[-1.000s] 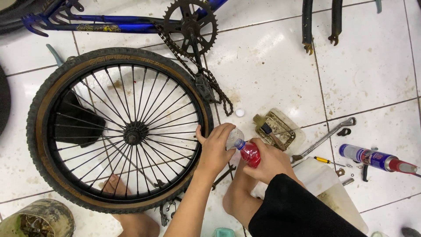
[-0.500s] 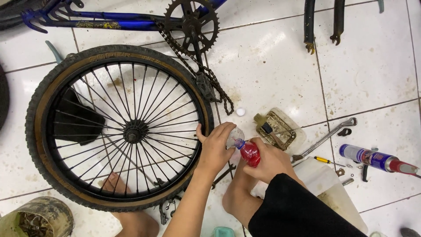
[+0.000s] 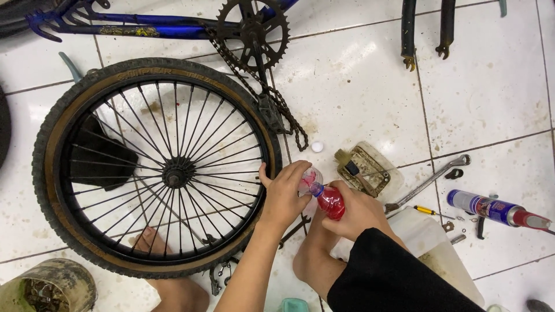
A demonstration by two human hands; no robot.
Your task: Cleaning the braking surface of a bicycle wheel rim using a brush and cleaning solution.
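One spoked wheel with a knobby rubber tyre lies flat on the glossy tiled floor. Beside its rim, the right hand grips one small clear plastic bottle of red liquid; the left hand closes on a clear round container at its nozzle. One steel wrench, one white cap.

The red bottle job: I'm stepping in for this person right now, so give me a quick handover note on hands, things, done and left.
Left hand: cupped over a small clear container beside the wheel.
Right hand: grips the small red bottle, tipped, its neck at the container.
White cap lies on the tile; brush in a dirty tray; wrench and spray can to the right.
Done: bottle uncapped.
Left: amount poured cannot be told.
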